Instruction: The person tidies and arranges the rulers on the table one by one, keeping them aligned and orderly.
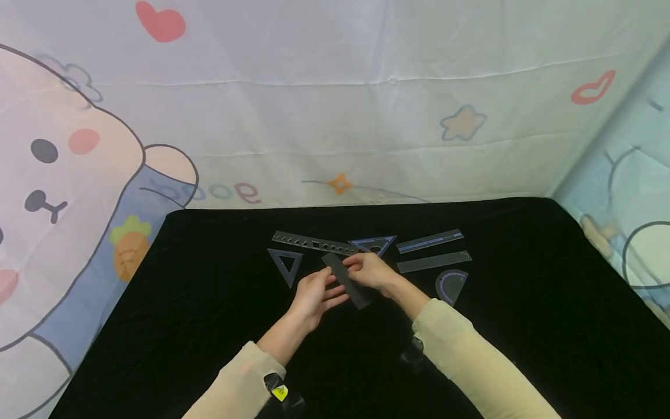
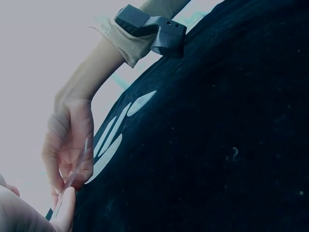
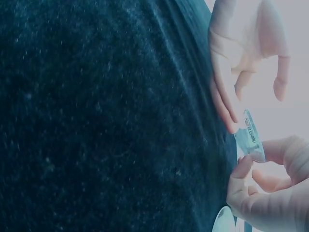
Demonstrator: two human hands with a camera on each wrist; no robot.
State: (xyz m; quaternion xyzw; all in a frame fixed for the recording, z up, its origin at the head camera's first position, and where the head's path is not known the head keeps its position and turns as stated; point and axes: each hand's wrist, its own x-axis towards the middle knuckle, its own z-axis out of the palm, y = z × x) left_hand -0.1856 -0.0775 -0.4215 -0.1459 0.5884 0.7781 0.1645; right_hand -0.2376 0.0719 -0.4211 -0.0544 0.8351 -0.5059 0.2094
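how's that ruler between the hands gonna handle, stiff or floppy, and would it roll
The ruler is probably stiff, running straight without visible sag. It's likely light, looking thin in the left wrist view. Its flatness makes rolling unlikely.

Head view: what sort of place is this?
Perhaps a makeshift indoor tabletop recording spot: a black-covered table, a cartoon-printed sheet behind it, and clear rulers laid out on top.

The held ruler [image 1: 352, 287] is between a triangle [image 1: 290, 278] and a protractor [image 1: 453, 286]
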